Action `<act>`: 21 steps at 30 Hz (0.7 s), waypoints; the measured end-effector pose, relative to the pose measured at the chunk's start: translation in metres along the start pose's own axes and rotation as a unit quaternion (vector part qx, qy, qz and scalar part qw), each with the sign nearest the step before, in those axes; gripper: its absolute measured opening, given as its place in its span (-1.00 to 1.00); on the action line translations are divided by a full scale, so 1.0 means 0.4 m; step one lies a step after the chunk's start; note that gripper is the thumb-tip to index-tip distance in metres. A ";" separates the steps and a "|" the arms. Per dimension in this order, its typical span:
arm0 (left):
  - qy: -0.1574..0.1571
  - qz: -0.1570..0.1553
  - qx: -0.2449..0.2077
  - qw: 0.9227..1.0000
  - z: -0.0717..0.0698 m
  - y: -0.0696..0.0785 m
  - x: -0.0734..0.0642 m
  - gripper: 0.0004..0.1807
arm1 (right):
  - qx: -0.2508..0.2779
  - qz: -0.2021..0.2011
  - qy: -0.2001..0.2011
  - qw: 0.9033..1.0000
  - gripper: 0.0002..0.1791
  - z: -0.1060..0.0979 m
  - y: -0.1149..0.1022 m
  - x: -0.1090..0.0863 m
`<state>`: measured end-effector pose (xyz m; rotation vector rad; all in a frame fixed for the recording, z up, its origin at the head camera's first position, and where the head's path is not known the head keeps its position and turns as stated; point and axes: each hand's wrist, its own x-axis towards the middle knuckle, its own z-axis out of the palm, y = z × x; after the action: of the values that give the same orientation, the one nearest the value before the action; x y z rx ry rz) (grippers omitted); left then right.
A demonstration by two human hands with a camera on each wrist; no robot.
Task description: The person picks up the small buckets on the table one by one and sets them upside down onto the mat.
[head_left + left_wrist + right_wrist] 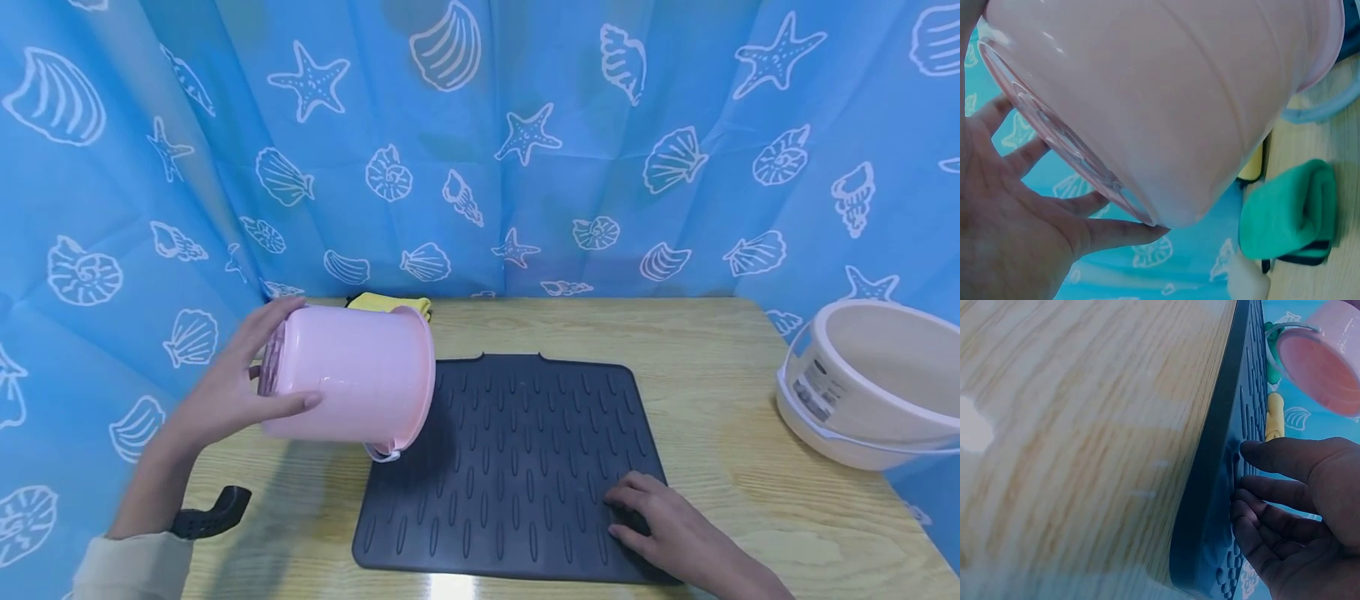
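My left hand point(232, 392) holds a pink bucket point(352, 375) by its base, thumb on the near side and fingers round the bottom edge. The bucket is tipped on its side in the air, its mouth facing right, with the handle hanging below the rim. In the left wrist view, the spread fingers of my left hand point(1029, 212) lie along the base. My right hand point(667, 529) rests its loosely bent fingertips on a dark ridged mat point(517, 450), near its right front corner. The right wrist view shows those fingertips point(1244, 506) touching the mat's surface.
A cream bucket point(847, 392) with a handle stands at the table's right side. A yellow cloth point(382, 302) lies at the back left, partly behind the pink bucket. Near it lies a folded green cloth point(1288, 209). A blue shell-patterned curtain point(525, 208) hangs behind the table.
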<state>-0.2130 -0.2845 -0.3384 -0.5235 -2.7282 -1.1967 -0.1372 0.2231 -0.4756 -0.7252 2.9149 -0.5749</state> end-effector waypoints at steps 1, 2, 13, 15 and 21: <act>0.003 0.004 0.008 1.000 0.005 -0.001 0.006 0.14 | 0.001 0.002 -0.001 1.000 -0.72 0.000 0.000 0.000; 0.006 0.011 0.016 1.000 0.010 -0.002 0.012 0.15 | 0.002 0.003 -0.002 1.000 -0.72 0.000 0.000 0.000; -0.005 0.026 0.048 0.999 0.050 0.008 0.041 0.13 | 0.010 0.011 -0.004 1.000 -0.73 0.006 0.001 -0.002; -0.012 0.020 0.047 0.999 0.054 0.012 0.046 0.13 | 0.010 0.007 0.003 1.000 -0.73 0.008 0.003 -0.002; -0.028 0.004 0.061 0.998 0.070 0.032 0.076 0.15 | 0.010 -0.023 0.037 0.999 -0.73 0.012 0.010 -0.005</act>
<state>-0.2360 -0.2477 -0.3411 -0.5610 -2.8190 -1.0203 -0.1364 0.2257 -0.4818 -0.7879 2.9625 -0.6488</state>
